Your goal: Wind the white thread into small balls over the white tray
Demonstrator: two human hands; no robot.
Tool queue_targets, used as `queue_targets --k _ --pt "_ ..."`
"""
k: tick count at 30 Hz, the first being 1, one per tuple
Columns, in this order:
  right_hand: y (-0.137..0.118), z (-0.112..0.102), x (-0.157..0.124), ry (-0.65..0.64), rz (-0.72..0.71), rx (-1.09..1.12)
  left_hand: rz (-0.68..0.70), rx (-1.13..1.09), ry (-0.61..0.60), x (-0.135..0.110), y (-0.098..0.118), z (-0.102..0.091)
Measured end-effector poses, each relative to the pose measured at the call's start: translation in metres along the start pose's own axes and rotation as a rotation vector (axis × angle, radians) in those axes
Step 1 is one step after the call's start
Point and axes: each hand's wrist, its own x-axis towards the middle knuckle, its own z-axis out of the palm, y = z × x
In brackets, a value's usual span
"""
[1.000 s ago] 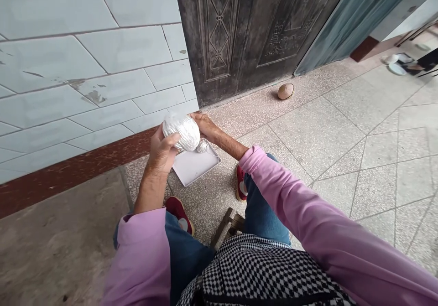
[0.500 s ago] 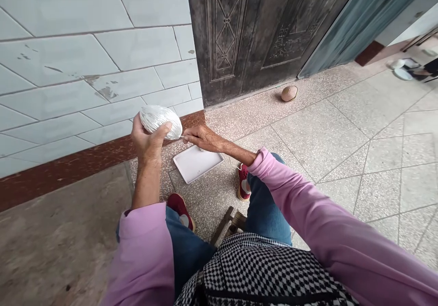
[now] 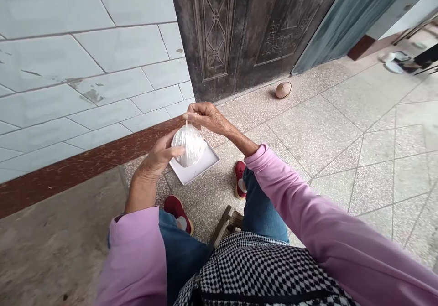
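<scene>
One white ball point(image 3: 189, 145): left hand point(image 3: 159, 158) cups it, right hand point(image 3: 205, 116) pinches thread point(image 3: 186, 124); terrazzo floor point(image 3: 342, 132), tiled wall point(image 3: 85, 69).

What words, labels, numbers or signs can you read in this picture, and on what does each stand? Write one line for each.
On the door panel: embossed marks, perhaps characters, too worn and blurred to read.
On the ball of white thread in the left hand, its strand pinched by the right hand: no print.
On the white tray: blank.
Nothing here can be read.
</scene>
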Motion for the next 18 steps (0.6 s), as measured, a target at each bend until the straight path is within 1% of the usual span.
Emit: queue_targets --k 2,5,8,11,13,15,18 --pt "0.005 0.002 0.003 0.037 -0.004 0.030 0.026 -0.096 -0.022 -0.002 0.004 0.008" --pt "0.012 0.010 0.008 0.042 0.020 0.075 0.065 -0.189 0.033 -0.001 0.004 0.014" --pt "0.016 0.020 0.010 0.073 0.071 0.085 0.110 -0.261 0.141 0.003 0.001 0.016" --pt "0.012 0.029 0.010 0.110 0.109 0.026 0.197 -0.349 0.295 0.011 -0.001 0.019" --pt "0.006 0.035 0.007 0.088 0.148 -0.038 0.242 -0.393 0.391 0.016 -0.001 0.019" --pt "-0.002 0.040 0.003 0.039 0.193 -0.125 0.273 -0.409 0.464 0.020 -0.002 0.015" --pt "-0.011 0.047 -0.005 -0.056 0.216 -0.264 0.302 -0.334 0.490 0.023 -0.006 0.001"
